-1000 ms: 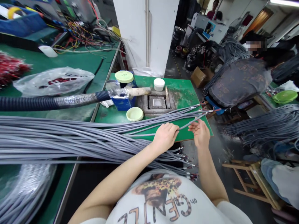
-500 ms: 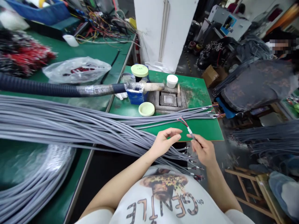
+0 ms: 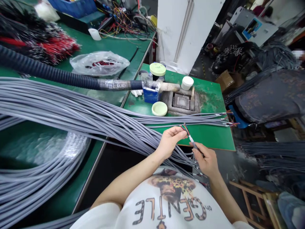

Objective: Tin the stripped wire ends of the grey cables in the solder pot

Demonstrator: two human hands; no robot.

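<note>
My right hand is closed around the grey end of a cable, just below its white band. Thin coloured wires fan out of the cable's tip, pointing up and left. At those wires, my left hand has thumb and fingertips pinched together on them. A thick bundle of grey cables runs from the left past my left hand. Some of its ends lie across the small green table, others hang down in front of my shirt.
A soldering pot sits behind my hands, with a hose nozzle, a white tub, and a pale green lid around it. At the left lies a coil of cable. A person is partly visible at the right edge.
My left hand has closed from an open pose onto the wires, which are now more spread. The view has shifted, so the tables appear farther right.
</note>
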